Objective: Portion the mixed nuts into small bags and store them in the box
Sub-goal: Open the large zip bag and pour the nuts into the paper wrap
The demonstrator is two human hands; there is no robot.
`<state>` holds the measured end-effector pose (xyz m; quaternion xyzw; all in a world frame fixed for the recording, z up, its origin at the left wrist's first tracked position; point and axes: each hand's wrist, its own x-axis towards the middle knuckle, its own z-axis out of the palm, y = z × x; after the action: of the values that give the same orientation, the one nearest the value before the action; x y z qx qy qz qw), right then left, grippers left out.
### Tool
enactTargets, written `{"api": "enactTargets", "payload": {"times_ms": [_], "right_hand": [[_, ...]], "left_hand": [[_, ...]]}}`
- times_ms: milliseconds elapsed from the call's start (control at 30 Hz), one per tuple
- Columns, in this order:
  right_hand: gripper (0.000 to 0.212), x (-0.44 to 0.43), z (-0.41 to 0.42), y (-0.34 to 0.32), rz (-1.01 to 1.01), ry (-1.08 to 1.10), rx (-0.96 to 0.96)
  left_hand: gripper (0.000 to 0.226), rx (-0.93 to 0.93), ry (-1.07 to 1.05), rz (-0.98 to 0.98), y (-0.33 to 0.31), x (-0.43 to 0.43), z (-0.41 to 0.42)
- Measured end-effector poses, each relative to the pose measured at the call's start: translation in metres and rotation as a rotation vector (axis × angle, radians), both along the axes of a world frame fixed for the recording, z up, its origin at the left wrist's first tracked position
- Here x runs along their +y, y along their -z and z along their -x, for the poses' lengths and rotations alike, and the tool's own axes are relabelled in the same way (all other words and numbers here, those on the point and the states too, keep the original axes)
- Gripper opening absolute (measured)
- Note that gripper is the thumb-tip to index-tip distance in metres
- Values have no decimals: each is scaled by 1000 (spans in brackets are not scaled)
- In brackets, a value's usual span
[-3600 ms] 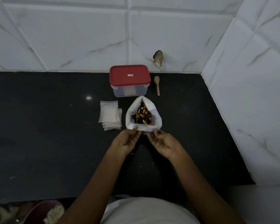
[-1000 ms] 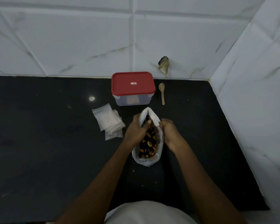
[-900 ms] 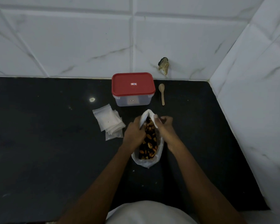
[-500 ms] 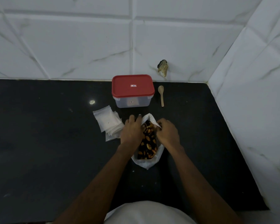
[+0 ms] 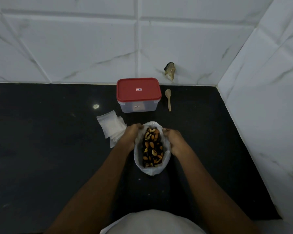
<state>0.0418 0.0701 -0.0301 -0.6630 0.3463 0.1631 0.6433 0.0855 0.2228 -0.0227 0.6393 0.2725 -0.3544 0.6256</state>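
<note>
A white plastic bag (image 5: 151, 170) of mixed nuts (image 5: 152, 147) stands open on the black counter in front of me. My left hand (image 5: 130, 138) grips the bag's left rim with curled fingers. My right hand (image 5: 175, 142) grips the right rim the same way, and the mouth is spread wide between them. A pile of small white bags (image 5: 111, 127) lies just left of my left hand. Behind the nuts stands a clear box (image 5: 138, 106) with its red lid (image 5: 138, 89) on.
A small wooden spoon (image 5: 168, 98) lies right of the box. White tiled walls close the counter (image 5: 41, 149) at the back and on the right. A dark lump (image 5: 169, 70) sticks to the back wall.
Both hands have shifted outward on the bag's rim and pulled its mouth wider, so more of the nuts show. Box, spoon and small bags have stayed put.
</note>
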Motion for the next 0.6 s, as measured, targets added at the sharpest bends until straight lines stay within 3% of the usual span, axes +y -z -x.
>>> {"api": "enactTargets", "payload": {"times_ms": [100, 167, 300, 400, 500, 600], "right_hand": [[23, 1, 9, 2, 34, 84, -68], [17, 1, 8, 0, 125, 67, -57], [13, -8, 21, 1, 356, -105, -109], [17, -19, 34, -3, 497, -311, -4], [12, -27, 43, -5, 439, -328, 53], [15, -29, 44, -3, 290, -238, 45]], "left_hand": [[29, -181, 57, -99, 10, -2, 0], [28, -311, 109, -179, 16, -4, 3], [26, -516, 125, -325, 14, -7, 9], [31, -605, 277, -441, 10, -7, 19], [34, -661, 532, -577, 12, 6, 33], [21, -629, 687, -719, 14, 21, 44]]}}
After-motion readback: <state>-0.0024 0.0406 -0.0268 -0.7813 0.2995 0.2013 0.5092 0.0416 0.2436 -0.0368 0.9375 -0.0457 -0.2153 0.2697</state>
